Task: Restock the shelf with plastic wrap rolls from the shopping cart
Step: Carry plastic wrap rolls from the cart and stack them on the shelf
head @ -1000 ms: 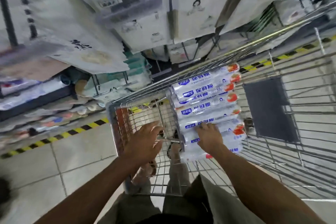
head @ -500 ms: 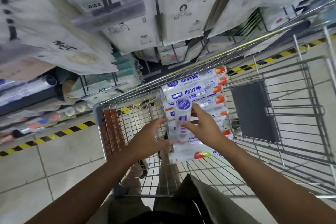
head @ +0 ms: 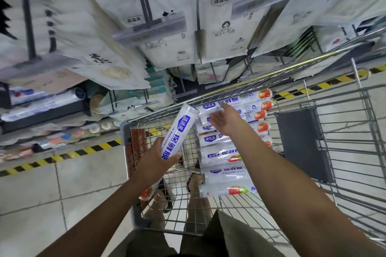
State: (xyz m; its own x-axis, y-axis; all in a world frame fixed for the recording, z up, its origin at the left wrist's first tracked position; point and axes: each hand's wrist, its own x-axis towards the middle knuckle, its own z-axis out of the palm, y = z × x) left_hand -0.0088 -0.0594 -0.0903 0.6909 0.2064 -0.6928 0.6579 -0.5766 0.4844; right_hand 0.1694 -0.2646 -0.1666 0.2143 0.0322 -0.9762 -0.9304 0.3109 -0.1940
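Note:
My left hand [head: 155, 159] grips a white plastic wrap roll [head: 181, 129] with blue lettering, held tilted above the left end of the wire shopping cart [head: 342, 146]. Several more plastic wrap rolls [head: 224, 155] lie stacked crosswise in the cart. My right hand [head: 226, 120] hovers over the upper rolls of that stack with fingers spread, holding nothing. The low shelf [head: 48, 108] at the left holds similar rolls lying on their sides.
White packaged bags [head: 167, 27] hang on pegs above and behind the cart. A dark grey panel [head: 300, 142] sits inside the cart to the right. Yellow-black hazard tape [head: 62, 155] runs along the tiled floor at the shelf base. My legs show below the cart.
A roll went from my right hand into my left, which lifted it up and left out of the cart. My right hand let go and reached back over the stack.

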